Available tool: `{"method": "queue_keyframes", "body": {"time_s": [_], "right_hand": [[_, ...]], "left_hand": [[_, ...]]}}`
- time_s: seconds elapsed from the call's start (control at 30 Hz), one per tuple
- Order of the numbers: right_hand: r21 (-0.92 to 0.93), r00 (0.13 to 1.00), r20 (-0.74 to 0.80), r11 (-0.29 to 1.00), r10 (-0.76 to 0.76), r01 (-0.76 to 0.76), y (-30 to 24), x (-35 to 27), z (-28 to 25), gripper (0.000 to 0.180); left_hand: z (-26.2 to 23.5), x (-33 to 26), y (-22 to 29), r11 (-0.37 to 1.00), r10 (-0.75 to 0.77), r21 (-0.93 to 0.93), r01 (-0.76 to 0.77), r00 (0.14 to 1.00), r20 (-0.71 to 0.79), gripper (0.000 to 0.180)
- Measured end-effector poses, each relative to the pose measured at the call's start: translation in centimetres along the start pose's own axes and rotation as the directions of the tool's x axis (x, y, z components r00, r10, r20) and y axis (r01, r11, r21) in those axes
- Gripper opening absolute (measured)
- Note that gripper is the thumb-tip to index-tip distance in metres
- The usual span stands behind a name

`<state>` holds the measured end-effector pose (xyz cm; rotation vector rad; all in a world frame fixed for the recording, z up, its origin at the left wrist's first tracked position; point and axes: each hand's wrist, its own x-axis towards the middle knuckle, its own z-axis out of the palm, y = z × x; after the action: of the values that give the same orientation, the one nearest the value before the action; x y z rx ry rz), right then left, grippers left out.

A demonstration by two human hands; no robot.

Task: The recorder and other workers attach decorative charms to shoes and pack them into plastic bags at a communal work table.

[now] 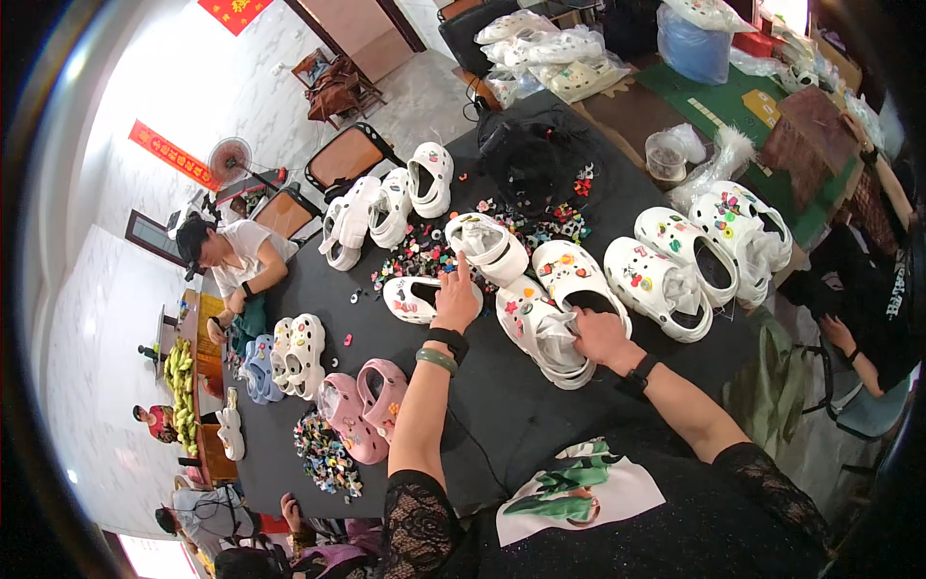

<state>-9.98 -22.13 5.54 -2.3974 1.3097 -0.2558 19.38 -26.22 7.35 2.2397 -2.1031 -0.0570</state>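
Observation:
My left hand (457, 301) is over the heel end of a white clog (409, 301) with charms on its toe. The index finger stretches forward to the edge of a second white clog (485, 249), and the other fingers curl at the first clog's heel. My right hand (600, 338) is closed at the heel opening of a charm-covered white clog (526, 314), which has clear plastic wrap (557, 333) inside. Its fingertips are partly hidden. Beside that shoe, just beyond the hand, lies another decorated white clog (569, 265).
Several decorated white clogs (646, 285) stand to the right, and plain white ones (429, 179) at the back. Loose colourful charms (415, 253) are heaped among them. Pink clogs (353, 415) and another charm pile (326, 454) lie left. Co-workers sit left (253, 253) and right (858, 309).

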Motion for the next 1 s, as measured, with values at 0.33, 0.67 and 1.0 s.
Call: {"method": "queue_keyframes", "body": {"time_s": [0.33,0.67,1.0], "right_hand": [[0.125,0.981,0.167,0.989,-0.097,0.077,-0.8,-2.4,-7.2,0.021],[0.115,0.991,0.006,0.984,0.135,-0.135,4.3,-10.5,-18.7,0.030],[0.000,0.841,-0.424,0.929,0.336,-0.371,18.5,-13.2,-26.5,0.034]], "left_hand": [[1.2,1.2,-1.5,0.667,0.059,-0.728,-0.158,0.985,-0.159,0.084],[1.2,2.2,0.5,0.780,0.109,-0.580,-0.233,0.965,-0.240,0.055],[0.4,-0.2,-0.7,0.878,-0.072,-0.473,-0.071,0.958,-0.279,0.015]]}}
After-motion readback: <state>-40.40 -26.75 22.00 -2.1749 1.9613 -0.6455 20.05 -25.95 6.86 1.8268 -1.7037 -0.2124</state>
